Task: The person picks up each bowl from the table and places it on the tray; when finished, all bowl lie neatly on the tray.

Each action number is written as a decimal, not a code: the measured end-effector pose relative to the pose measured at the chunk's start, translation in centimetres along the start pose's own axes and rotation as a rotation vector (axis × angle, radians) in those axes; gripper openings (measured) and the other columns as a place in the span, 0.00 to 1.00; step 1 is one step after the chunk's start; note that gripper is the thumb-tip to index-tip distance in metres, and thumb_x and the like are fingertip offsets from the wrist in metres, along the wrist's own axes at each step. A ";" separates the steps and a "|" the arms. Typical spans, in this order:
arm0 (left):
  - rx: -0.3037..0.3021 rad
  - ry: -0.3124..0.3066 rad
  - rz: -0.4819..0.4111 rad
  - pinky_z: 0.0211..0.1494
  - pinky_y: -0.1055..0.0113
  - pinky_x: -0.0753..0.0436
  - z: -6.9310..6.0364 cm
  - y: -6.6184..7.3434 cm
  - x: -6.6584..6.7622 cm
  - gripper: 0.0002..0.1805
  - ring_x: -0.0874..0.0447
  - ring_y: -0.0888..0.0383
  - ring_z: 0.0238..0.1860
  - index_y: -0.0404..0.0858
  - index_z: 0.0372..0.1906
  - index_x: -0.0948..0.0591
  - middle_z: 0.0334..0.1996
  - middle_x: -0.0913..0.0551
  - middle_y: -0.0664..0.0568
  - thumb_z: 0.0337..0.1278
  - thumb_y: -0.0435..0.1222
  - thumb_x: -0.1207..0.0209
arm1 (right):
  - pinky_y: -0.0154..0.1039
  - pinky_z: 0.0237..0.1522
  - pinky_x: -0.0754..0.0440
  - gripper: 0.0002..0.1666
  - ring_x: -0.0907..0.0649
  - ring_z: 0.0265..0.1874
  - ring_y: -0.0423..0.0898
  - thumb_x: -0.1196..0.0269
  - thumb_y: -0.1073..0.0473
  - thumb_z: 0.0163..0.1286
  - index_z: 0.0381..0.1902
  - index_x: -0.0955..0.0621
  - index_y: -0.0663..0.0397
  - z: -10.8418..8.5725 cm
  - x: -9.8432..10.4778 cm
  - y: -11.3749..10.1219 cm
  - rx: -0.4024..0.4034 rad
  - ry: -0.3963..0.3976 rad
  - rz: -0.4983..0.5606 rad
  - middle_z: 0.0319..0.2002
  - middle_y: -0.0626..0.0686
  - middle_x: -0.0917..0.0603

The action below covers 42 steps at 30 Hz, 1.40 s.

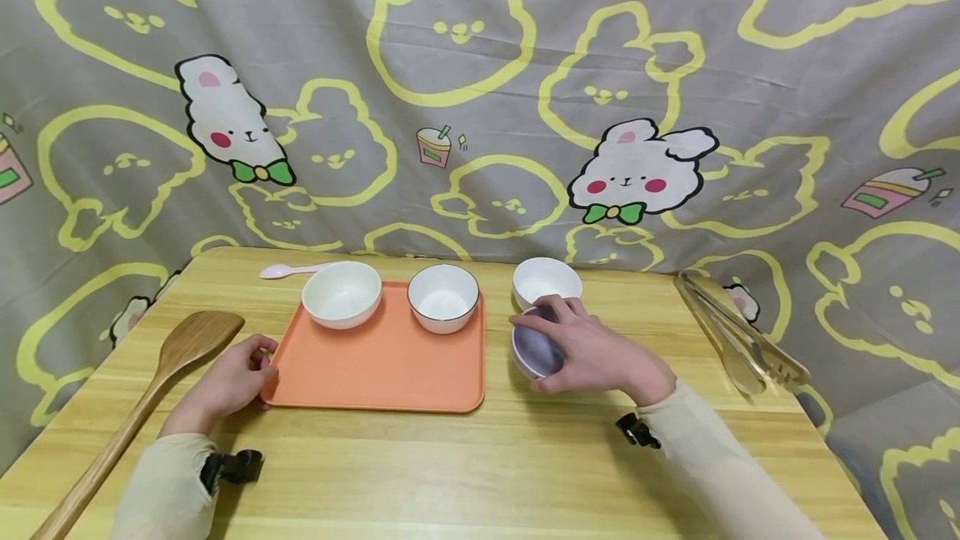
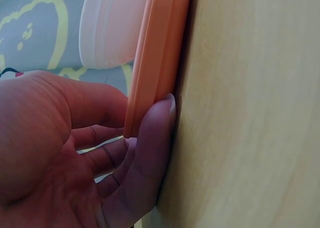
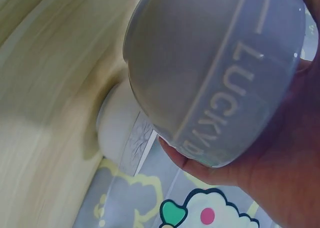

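Basically, right hand grips purple bowl across rim, right of frame center, likely easiest hold. Left hand pinches orange tray by edge, lower left, probably steadying it.

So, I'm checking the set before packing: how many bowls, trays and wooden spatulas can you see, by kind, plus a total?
Bowls: 4 (cream bowl, dark-rimmed white bowl, white bowl at the back, purple-grey bowl)
Trays: 1 (orange tray)
Wooden spatulas: 1 (wooden spatula)
Total: 6
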<state>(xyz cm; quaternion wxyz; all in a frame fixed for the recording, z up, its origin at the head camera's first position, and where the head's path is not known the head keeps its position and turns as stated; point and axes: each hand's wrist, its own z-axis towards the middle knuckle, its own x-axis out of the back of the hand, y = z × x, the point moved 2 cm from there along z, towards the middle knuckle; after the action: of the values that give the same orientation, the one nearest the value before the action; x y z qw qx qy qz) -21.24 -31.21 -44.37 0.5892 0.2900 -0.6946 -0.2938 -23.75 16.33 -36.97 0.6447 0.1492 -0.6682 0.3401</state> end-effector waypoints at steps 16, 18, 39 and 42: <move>-0.010 -0.002 -0.008 0.24 0.60 0.17 0.0 -0.1 -0.2 0.18 0.25 0.52 0.27 0.20 0.54 0.33 0.33 0.30 0.43 0.62 0.25 0.49 | 0.49 0.46 0.24 0.50 0.36 0.60 0.55 0.28 0.37 0.49 0.71 0.32 0.30 2.1 -0.1 -3.2 0.070 -0.038 0.020 0.68 0.55 0.39; -0.014 0.000 -0.001 0.24 0.60 0.17 0.0 -0.1 -0.2 0.17 0.25 0.52 0.28 0.20 0.54 0.33 0.33 0.30 0.42 0.62 0.25 0.49 | 0.49 0.47 0.24 0.51 0.36 0.59 0.54 0.28 0.37 0.49 0.71 0.33 0.29 2.4 -0.1 -3.6 0.090 -0.039 0.023 0.68 0.55 0.39; -0.024 -0.019 0.029 0.24 0.61 0.17 -0.1 -0.1 -0.1 0.18 0.25 0.52 0.26 0.19 0.55 0.35 0.31 0.30 0.43 0.65 0.24 0.49 | 0.46 0.49 0.27 0.48 0.39 0.63 0.53 0.31 0.34 0.52 0.72 0.34 0.27 6.4 -0.7 -7.4 0.165 -0.102 -0.018 0.69 0.53 0.41; -0.034 -0.019 0.031 0.24 0.61 0.17 -0.1 0.0 -0.1 0.17 0.25 0.52 0.25 0.19 0.54 0.35 0.31 0.30 0.43 0.64 0.24 0.49 | 0.46 0.50 0.27 0.49 0.39 0.63 0.53 0.31 0.34 0.52 0.72 0.34 0.28 6.9 -0.9 -7.9 0.177 -0.113 -0.007 0.69 0.53 0.41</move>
<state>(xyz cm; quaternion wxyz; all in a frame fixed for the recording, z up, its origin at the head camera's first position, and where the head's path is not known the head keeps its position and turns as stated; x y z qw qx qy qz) -21.14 -31.13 -44.47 0.5919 0.2665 -0.6995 -0.2989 -23.80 5.92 -35.33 0.5915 0.2271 -0.6703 0.3864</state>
